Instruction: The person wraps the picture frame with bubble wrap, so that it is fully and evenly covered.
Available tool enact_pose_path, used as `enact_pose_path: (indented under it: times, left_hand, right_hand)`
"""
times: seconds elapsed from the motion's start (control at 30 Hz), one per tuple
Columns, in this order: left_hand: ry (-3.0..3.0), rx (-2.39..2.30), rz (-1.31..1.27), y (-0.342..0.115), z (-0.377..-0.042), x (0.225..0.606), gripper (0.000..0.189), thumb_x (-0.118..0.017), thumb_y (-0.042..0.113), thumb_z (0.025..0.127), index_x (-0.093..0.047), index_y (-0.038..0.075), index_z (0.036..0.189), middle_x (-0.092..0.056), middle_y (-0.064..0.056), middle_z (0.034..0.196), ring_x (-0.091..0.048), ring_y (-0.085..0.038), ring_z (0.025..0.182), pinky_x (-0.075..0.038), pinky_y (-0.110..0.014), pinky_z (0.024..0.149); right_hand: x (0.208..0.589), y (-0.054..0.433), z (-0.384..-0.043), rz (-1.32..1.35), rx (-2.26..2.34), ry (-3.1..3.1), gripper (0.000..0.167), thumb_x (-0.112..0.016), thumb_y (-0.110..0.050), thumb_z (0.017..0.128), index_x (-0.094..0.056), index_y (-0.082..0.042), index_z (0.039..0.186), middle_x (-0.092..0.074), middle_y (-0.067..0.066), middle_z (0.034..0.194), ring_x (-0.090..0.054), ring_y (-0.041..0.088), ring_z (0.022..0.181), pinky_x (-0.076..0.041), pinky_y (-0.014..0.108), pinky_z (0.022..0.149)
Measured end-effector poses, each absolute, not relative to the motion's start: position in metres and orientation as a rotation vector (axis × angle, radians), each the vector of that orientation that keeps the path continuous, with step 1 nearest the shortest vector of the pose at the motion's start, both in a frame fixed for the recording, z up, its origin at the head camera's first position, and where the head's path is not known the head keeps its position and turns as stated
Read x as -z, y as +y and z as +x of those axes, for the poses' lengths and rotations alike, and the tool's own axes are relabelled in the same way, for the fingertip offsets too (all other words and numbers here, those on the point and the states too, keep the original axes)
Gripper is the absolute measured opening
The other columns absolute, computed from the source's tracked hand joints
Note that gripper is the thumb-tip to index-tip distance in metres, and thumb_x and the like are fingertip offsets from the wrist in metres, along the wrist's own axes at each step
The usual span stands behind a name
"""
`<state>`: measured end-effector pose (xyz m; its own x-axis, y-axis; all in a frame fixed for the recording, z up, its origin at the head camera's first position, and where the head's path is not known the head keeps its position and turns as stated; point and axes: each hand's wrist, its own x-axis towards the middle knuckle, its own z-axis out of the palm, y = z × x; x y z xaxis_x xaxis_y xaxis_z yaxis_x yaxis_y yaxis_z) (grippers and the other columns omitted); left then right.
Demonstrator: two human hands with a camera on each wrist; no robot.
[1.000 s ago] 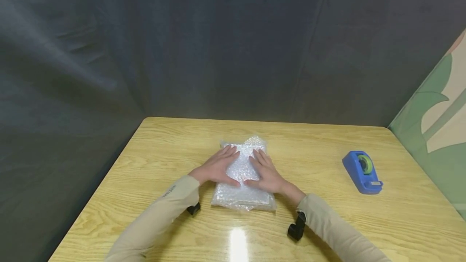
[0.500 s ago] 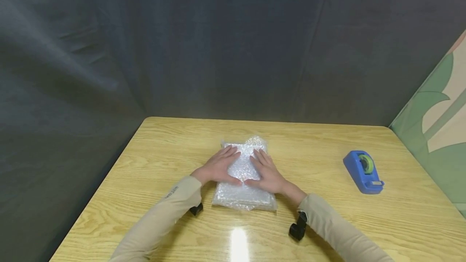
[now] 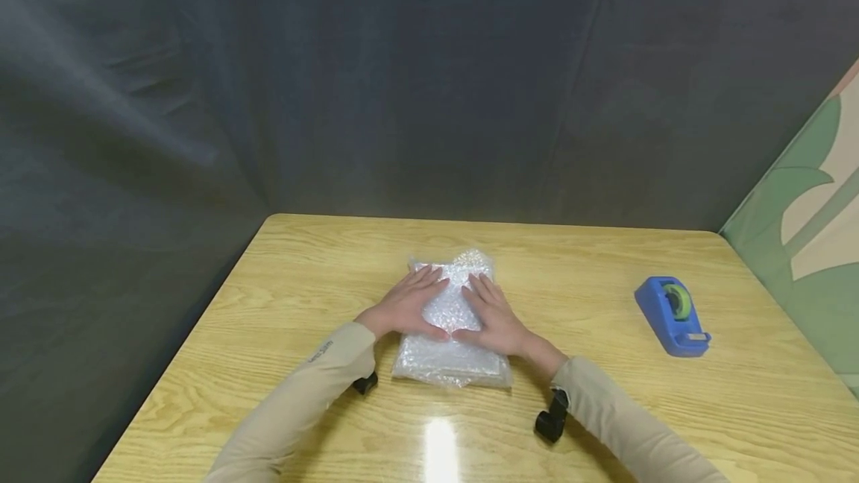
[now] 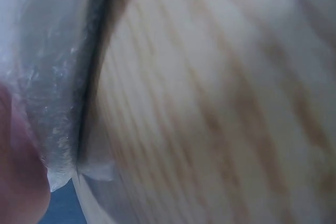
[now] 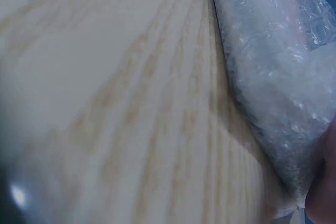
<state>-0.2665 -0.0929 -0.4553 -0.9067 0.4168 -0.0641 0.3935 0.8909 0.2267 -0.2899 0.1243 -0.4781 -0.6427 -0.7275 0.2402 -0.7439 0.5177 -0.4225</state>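
Observation:
A flat package in bubble wrap (image 3: pixel 448 360) lies on the wooden table, its wrap puffing up at the far edge. My left hand (image 3: pixel 411 305) rests on its left side with fingers spread and straight. On the right side lies my right hand (image 3: pixel 495 320), likewise spread, the two thumbs almost meeting near the middle. In the left wrist view, the wrap's side (image 4: pixel 52 77) stands beside part of my hand (image 4: pixel 21 177). The right wrist view shows the wrap (image 5: pixel 278 77) close up, with a bit of my hand (image 5: pixel 323 182) at its corner. What the wrap encloses cannot be made out.
A blue tape dispenser (image 3: pixel 671 319) with a green roll stands on the right of the table (image 3: pixel 322 259). Dark cloth (image 3: pixel 416 80) hangs behind and to the left. A patterned green and beige panel (image 3: pixel 815 244) borders the right side.
Both hands keep the same pose on the package. The whole scene has shifted very slightly to the right in the head view.

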Motion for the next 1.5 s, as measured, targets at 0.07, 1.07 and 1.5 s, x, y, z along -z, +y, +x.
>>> enact_pose_path:
  times: [0.07, 1.07, 1.5]
  left_hand:
    - [2.944, -0.316, 0.637, -0.092, -0.267, 0.456, 0.105, -0.059, 0.071, 0.066, -0.019, 0.015, 0.146, -0.004, -0.003, 0.152, 0.001, -0.021, 0.139, -0.001, -0.039, 0.112]
    - [2.933, -0.304, 0.637, -0.094, -0.267, 0.457, 0.105, -0.061, 0.07, 0.066, -0.018, 0.017, 0.146, -0.002, -0.003, 0.152, 0.001, -0.021, 0.139, -0.001, -0.038, 0.112]
    - [2.927, -0.386, 0.658, -0.095, -0.266, 0.455, 0.105, -0.063, 0.068, 0.065, -0.022, 0.015, 0.145, -0.006, -0.005, 0.152, 0.0, -0.024, 0.139, -0.003, -0.042, 0.112]
  right_hand:
    - [0.477, 0.126, -0.291, 1.322, -0.773, -2.702, 0.083, -0.062, -0.046, 0.079, -0.033, 0.007, 0.135, -0.014, 0.024, 0.147, -0.006, 0.04, 0.136, -0.009, 0.057, 0.107]
    - [0.394, 0.318, -0.305, 1.137, -0.777, -2.752, 0.032, -0.063, -0.009, 0.084, -0.059, 0.008, 0.11, -0.064, 0.009, 0.09, -0.06, 0.011, 0.076, -0.05, 0.024, 0.059]
    - [0.411, 0.408, -0.304, 0.759, -0.732, -2.78, 0.021, -0.065, -0.007, 0.081, -0.063, 0.008, 0.095, -0.058, -0.002, 0.074, -0.044, -0.009, 0.065, -0.041, 0.02, 0.05]
